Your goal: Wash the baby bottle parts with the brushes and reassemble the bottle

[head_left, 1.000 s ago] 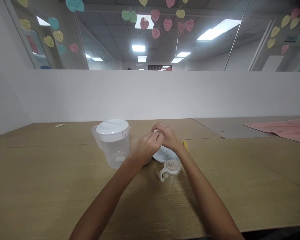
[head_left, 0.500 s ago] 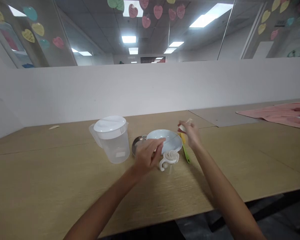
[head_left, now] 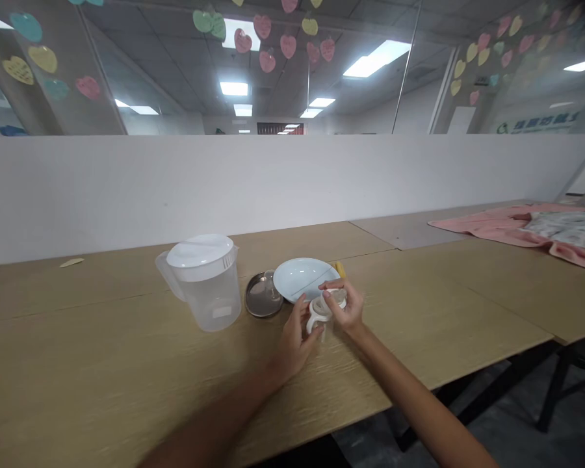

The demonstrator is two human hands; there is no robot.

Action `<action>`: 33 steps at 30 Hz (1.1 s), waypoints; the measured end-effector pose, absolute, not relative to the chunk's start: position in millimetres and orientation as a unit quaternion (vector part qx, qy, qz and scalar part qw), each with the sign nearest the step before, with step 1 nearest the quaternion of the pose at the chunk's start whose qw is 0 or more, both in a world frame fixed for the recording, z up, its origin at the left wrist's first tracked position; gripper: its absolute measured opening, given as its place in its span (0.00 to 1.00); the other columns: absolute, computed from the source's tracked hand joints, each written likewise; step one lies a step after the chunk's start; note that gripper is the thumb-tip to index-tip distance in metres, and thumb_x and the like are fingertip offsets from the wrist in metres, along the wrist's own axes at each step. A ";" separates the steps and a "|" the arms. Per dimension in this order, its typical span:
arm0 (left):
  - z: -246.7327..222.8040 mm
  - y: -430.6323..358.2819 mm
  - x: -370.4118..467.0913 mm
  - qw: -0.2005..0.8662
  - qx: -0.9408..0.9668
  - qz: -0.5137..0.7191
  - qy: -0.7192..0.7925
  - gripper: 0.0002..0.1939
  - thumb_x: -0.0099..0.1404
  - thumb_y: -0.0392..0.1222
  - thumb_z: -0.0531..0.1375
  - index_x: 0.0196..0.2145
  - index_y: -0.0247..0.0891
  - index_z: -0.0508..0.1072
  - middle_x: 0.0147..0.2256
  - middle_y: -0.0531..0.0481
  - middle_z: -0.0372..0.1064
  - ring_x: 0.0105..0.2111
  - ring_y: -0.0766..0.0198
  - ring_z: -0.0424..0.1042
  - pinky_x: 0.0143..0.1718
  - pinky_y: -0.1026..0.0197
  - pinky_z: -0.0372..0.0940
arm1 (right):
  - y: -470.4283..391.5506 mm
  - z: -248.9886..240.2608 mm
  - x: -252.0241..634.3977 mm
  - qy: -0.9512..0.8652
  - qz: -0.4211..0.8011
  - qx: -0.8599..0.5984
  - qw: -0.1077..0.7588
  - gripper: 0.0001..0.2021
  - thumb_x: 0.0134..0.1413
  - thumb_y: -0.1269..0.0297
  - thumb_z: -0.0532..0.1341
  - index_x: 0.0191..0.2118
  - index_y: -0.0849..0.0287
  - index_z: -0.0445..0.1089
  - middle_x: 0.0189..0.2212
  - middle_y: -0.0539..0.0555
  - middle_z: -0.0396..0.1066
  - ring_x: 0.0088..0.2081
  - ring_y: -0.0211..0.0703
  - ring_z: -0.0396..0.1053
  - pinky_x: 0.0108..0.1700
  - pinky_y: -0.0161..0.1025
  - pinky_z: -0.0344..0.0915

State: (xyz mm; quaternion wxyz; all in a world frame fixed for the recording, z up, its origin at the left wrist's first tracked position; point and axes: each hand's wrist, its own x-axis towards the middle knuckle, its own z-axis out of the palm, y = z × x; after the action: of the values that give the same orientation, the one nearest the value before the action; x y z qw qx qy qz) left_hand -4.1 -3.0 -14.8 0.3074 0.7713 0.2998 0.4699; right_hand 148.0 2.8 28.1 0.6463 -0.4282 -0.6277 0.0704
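Note:
A small white-rimmed container with a curled handle (head_left: 316, 312) stands on the table in front of a pale bowl (head_left: 299, 278). My left hand (head_left: 293, 338) is at its left side, thumb and fingers apart around it. My right hand (head_left: 345, 304) is closed on a whitish, partly clear piece (head_left: 340, 296), held at the container's top right. Whether that piece touches the container cannot be made out. A thin dark line crosses the bowl. Just left of the bowl is a round metal dish (head_left: 262, 298) with a small clear item at its edge.
A clear pitcher with a white lid (head_left: 202, 279) stands to the left. Behind the bowl a yellow item (head_left: 340, 269) partly shows. A pink cloth (head_left: 487, 226) lies at the far right, and a white wall (head_left: 273, 182) runs behind the table.
My right hand has come down and left from beyond the bowl to the container with the whitish piece. My left hand has lowered to the container's left side. The view has turned slightly right.

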 end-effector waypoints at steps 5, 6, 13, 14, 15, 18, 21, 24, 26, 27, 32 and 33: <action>-8.9 -3.1 -4.7 0.302 0.778 0.452 0.315 0.23 0.63 0.42 0.55 0.55 0.38 0.59 0.53 0.42 0.65 0.52 0.58 0.67 0.53 0.53 0.63 | 4.6 22.2 147.0 -0.688 0.058 -0.436 0.577 0.08 0.53 0.59 0.55 0.33 0.56 0.67 0.33 0.55 0.72 0.38 0.47 0.70 0.43 0.45 0.66; -7.4 -3.9 -5.0 0.297 0.781 0.450 0.314 0.23 0.63 0.42 0.55 0.55 0.37 0.60 0.53 0.42 0.65 0.52 0.58 0.66 0.54 0.53 0.63 | 5.5 22.0 147.1 -0.700 0.057 -0.430 0.568 0.08 0.54 0.59 0.54 0.33 0.56 0.67 0.33 0.55 0.71 0.38 0.46 0.69 0.43 0.45 0.65; -7.2 -5.3 -5.0 0.282 0.798 0.437 0.304 0.28 0.61 0.40 0.56 0.58 0.37 0.55 0.57 0.41 0.60 0.56 0.57 0.62 0.57 0.51 0.58 | 8.0 18.1 147.1 -0.681 0.035 -0.454 0.574 0.11 0.54 0.56 0.55 0.32 0.57 0.71 0.29 0.53 0.64 0.35 0.44 0.65 0.39 0.42 0.65; -8.2 -5.2 -4.7 0.280 0.800 0.432 0.309 0.29 0.60 0.39 0.57 0.58 0.37 0.55 0.57 0.41 0.60 0.56 0.57 0.61 0.58 0.50 0.58 | 7.4 17.3 146.6 -0.672 0.038 -0.455 0.583 0.11 0.54 0.56 0.56 0.34 0.57 0.71 0.30 0.53 0.64 0.35 0.44 0.66 0.39 0.42 0.65; -9.0 -5.2 -4.4 0.277 0.801 0.428 0.315 0.31 0.59 0.39 0.58 0.58 0.37 0.55 0.58 0.41 0.59 0.57 0.56 0.61 0.58 0.50 0.57 | 6.6 16.6 146.1 -0.662 0.040 -0.454 0.595 0.11 0.54 0.56 0.56 0.36 0.57 0.70 0.31 0.53 0.66 0.35 0.44 0.66 0.39 0.42 0.65; -9.3 -5.8 -3.9 0.273 0.799 0.428 0.322 0.33 0.58 0.38 0.59 0.59 0.37 0.53 0.59 0.40 0.58 0.58 0.56 0.59 0.59 0.49 0.56 | 4.1 14.7 145.2 -0.634 0.051 -0.455 0.623 0.12 0.53 0.56 0.57 0.39 0.57 0.68 0.34 0.54 0.69 0.36 0.44 0.68 0.40 0.41 0.65; -7.3 -6.1 -4.1 0.283 0.802 0.418 0.320 0.33 0.60 0.39 0.58 0.60 0.37 0.52 0.60 0.40 0.56 0.59 0.56 0.58 0.60 0.50 0.55 | 2.2 12.2 145.8 -0.636 0.069 -0.448 0.624 0.13 0.56 0.55 0.53 0.39 0.57 0.68 0.36 0.56 0.72 0.39 0.46 0.69 0.44 0.43 0.65; -8.1 -3.2 -3.3 0.340 0.789 0.419 0.295 0.32 0.60 0.40 0.57 0.60 0.37 0.52 0.60 0.39 0.56 0.59 0.56 0.58 0.59 0.52 0.57 | 1.5 7.7 147.1 -0.650 0.080 -0.431 0.621 0.15 0.58 0.54 0.50 0.41 0.57 0.67 0.38 0.57 0.73 0.43 0.48 0.70 0.47 0.45 0.65; -12.0 0.7 -1.8 0.411 0.755 0.441 0.258 0.32 0.59 0.40 0.59 0.59 0.37 0.53 0.59 0.39 0.57 0.58 0.57 0.60 0.58 0.53 0.58 | 2.2 3.3 147.6 -0.643 0.092 -0.432 0.626 0.17 0.58 0.53 0.48 0.43 0.58 0.66 0.39 0.58 0.73 0.43 0.48 0.70 0.48 0.45 0.65; -14.6 2.7 -0.8 0.444 0.735 0.452 0.241 0.32 0.58 0.39 0.60 0.59 0.36 0.54 0.59 0.39 0.58 0.57 0.57 0.61 0.58 0.53 0.59 | 3.0 0.8 147.8 -0.633 0.099 -0.438 0.631 0.18 0.58 0.53 0.48 0.44 0.58 0.65 0.39 0.58 0.74 0.43 0.48 0.71 0.47 0.45 0.65; -23.1 5.1 2.8 0.521 0.660 0.496 0.216 0.31 0.54 0.37 0.63 0.55 0.37 0.60 0.57 0.41 0.62 0.56 0.54 0.62 0.58 0.51 0.59 | 8.2 -9.8 150.3 -0.587 0.025 -0.451 0.672 0.15 0.59 0.58 0.49 0.45 0.59 0.65 0.36 0.59 0.74 0.37 0.48 0.73 0.40 0.44 0.68; -23.1 4.0 3.1 0.525 0.654 0.501 0.215 0.31 0.54 0.37 0.63 0.55 0.38 0.61 0.56 0.42 0.62 0.56 0.53 0.63 0.58 0.51 0.59 | 9.0 -10.8 151.6 -0.586 -0.011 -0.445 0.677 0.13 0.58 0.59 0.51 0.44 0.59 0.66 0.35 0.58 0.74 0.36 0.47 0.73 0.39 0.44 0.68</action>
State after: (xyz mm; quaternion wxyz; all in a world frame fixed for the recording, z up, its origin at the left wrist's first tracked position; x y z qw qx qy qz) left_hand 3.1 4.0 -23.1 0.5246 0.6537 0.2150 0.5012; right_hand 151.6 9.0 -10.8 0.6771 -0.4454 -0.5857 -0.0114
